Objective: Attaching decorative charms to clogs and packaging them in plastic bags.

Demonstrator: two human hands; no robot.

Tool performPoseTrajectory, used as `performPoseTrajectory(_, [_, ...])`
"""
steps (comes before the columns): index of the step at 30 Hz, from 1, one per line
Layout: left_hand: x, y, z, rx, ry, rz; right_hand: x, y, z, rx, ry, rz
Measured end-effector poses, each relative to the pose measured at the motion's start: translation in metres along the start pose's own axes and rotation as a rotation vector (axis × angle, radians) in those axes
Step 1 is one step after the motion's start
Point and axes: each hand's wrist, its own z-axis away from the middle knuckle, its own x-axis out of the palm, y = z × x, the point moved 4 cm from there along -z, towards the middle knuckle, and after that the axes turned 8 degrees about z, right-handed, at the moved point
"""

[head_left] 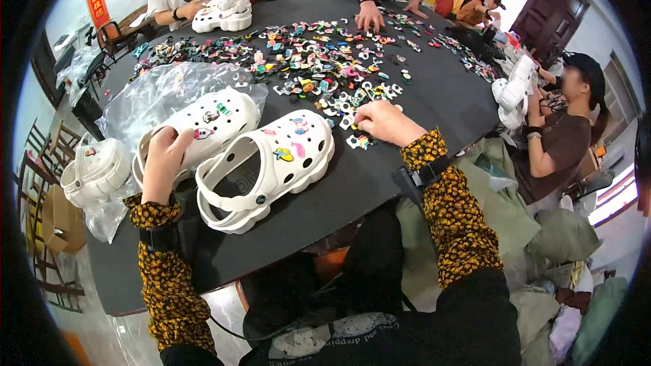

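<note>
Surface: round table [420, 105] with a dark grey top, its near rim just in front of the person wearing the camera.
Room: pale walls, dark wooden door at upper right, wooden chairs at left, a red hanging on the far left wall.
Loose stock: many small coloured shoe charms [319, 61] spread over the far and middle part of the table; too many to count.
Clogs near the person: two white clogs on the table top. The nearer clog [268, 166] lies with its toe pointing right and carries three or four charms on its upper. The second clog [203, 125] lies just behind it, touching it, on a clear plastic bag [163, 91].
Clog off the edge: one more white clog [95, 171] at the left rim of the table, apart from the pair.
Other clogs: one white pair [222, 15] at the far left; white clogs [515, 88] at the right rim, count unclear.
Left hand [163, 163]: fingers closed over the heel end of the second clog, holding it.
Right hand [383, 122]: resting on the table among the charms, fingertips drawn together on a small charm; which one cannot be told.
Other people: four seated around the table; one person's hand [369, 17] rests among the charms at the far side.
</note>
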Motion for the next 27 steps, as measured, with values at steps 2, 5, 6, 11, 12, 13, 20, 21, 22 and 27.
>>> performPoseTrajectory(2, [0.004,-0.003,0.004,0.028,-0.009,0.062,0.002,0.006,0.001,-0.006,0.026,-0.021])
performPoseTrajectory(5, [0.006,-0.002,0.011,0.031,-0.025,0.124,0.002,0.0,-0.004,-0.053,0.122,-0.053])
performPoseTrajectory(6, [0.006,-0.004,0.012,-0.005,-0.025,0.175,0.003,-0.005,-0.009,-0.075,0.12,-0.052])
performPoseTrajectory(11, [0.011,-0.006,0.013,-0.039,-0.042,0.26,0.019,-0.026,-0.026,-0.194,0.13,0.031])
performPoseTrajectory(12, [0.013,-0.001,0.017,-0.047,-0.054,0.296,0.032,-0.022,-0.034,-0.229,0.051,0.078])
performPoseTrajectory(13, [0.009,-0.005,0.015,-0.047,-0.075,0.249,0.034,-0.028,-0.033,-0.267,0.064,0.095])
performPoseTrajectory(20, [0.008,-0.006,0.015,-0.035,-0.065,0.282,0.035,-0.021,-0.036,-0.178,0.082,0.177])
performPoseTrajectory(21, [0.007,-0.006,0.015,-0.034,-0.077,0.241,0.034,-0.017,-0.035,-0.167,0.104,0.176])
performPoseTrajectory(22, [0.006,-0.005,0.015,-0.037,-0.075,0.241,0.026,-0.019,-0.032,-0.148,0.147,0.161])
performPoseTrajectory(27, [0.01,-0.005,0.016,-0.027,-0.065,0.324,0.019,0.004,-0.031,-0.018,0.154,-0.04])
